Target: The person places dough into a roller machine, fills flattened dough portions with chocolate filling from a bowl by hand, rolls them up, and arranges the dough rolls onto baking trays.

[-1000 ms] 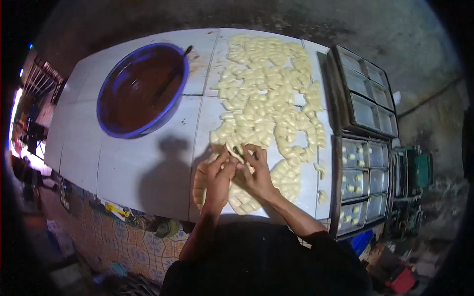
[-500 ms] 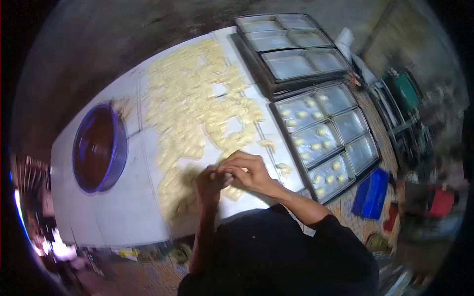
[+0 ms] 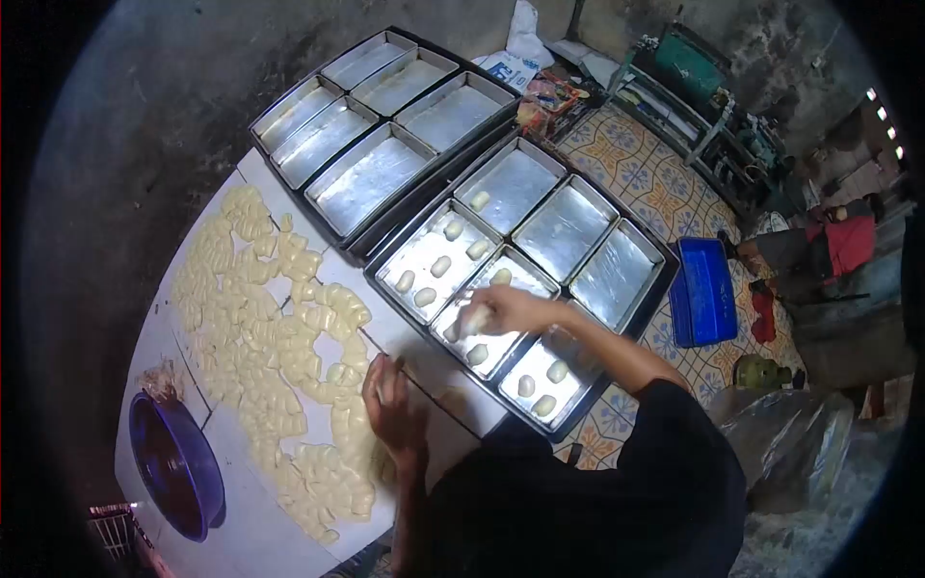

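Over the middle compartment of the near metal tray (image 3: 602,371), my right hand (image 3: 496,315) has its fingers closed round a pale dough roll (image 3: 480,318). Several small dough rolls (image 3: 440,266) lie in the compartments around it. My left hand (image 3: 393,403) hovers over the table edge beside the spread of cut dough pieces (image 3: 255,337), its fingers apart and nothing visible in them.
A second stack of metal trays (image 3: 376,178) stands behind. The purple basin (image 3: 178,467) of brown filling is at the left. On the tiled floor are a blue bin (image 3: 703,294) and a green-framed machine (image 3: 684,87). A person in red (image 3: 848,246) is at the far right.
The view has swung right towards the trays. My hands, together over the dough before, have parted, and my right hand has moved over the near tray.
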A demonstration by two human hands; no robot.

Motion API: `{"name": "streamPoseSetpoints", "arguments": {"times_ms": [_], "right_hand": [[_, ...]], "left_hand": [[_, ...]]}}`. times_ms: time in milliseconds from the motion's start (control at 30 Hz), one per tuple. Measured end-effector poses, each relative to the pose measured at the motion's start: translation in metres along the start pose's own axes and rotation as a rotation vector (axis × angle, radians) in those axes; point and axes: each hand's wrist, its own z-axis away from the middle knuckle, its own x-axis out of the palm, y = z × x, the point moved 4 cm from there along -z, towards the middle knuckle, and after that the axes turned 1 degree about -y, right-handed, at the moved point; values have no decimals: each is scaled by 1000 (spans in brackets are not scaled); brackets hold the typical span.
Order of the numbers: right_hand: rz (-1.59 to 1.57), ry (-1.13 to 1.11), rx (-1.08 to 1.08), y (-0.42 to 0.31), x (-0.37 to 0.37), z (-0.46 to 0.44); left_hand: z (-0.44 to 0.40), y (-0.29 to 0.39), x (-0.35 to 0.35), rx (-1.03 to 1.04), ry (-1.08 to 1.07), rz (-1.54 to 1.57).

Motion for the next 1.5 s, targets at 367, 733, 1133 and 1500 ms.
{"name": "streamPoseSetpoints", "arguments": {"times_ms": [367, 733, 1133, 1500], "right_hand": [[365, 198, 221, 141, -154, -75], [263, 456, 8, -9, -73, -30], [583, -371, -122, -13, 179, -12], [-93, -8, -291, -193, 298, -102]], "left_hand": [[3, -3, -70, -126, 381, -194], [64, -32, -159, -123, 570, -139], [88, -24, -169, -54, 288, -5], [95, 11, -226, 53, 515, 371]]}}
